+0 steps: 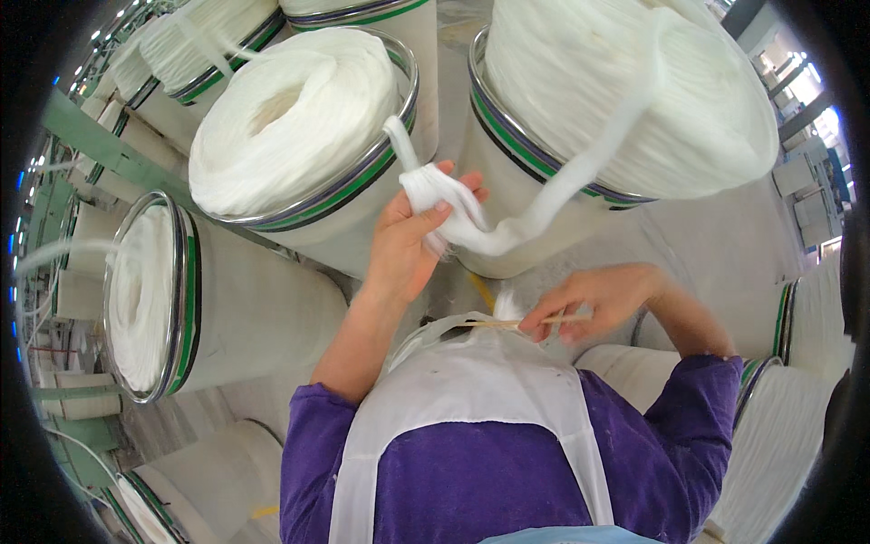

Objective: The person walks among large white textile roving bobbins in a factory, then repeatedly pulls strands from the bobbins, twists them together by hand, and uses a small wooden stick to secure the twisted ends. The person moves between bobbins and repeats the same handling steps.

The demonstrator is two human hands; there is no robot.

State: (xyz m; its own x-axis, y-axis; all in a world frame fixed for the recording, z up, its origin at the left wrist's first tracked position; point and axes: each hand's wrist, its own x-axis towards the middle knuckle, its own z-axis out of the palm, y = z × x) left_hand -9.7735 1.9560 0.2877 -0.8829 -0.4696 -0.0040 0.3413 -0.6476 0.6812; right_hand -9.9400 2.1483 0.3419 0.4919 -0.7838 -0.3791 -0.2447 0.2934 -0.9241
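Observation:
My left hand (405, 238) is closed around a soft white fibre sliver (518, 234), thumb pressed on it above the gap between two large cans. One end of the sliver runs up to the rim of the left can (349, 195). Its other side sags and then climbs to the heaped coils (625, 100) in the right can. In front of my waist, my right hand (594, 299) pinches a thin wooden stick (489, 324) that lies level across the top of my white apron's (453, 390) front. A white tuft of fibre (509, 304) shows just beyond the stick.
More cans of coiled white sliver stand around me: one tilted in view at left (240, 295), others at lower left (213, 476) and lower right (770, 435). A green rail (118, 150) passes behind the left cans. Grey floor (698, 254) shows at right.

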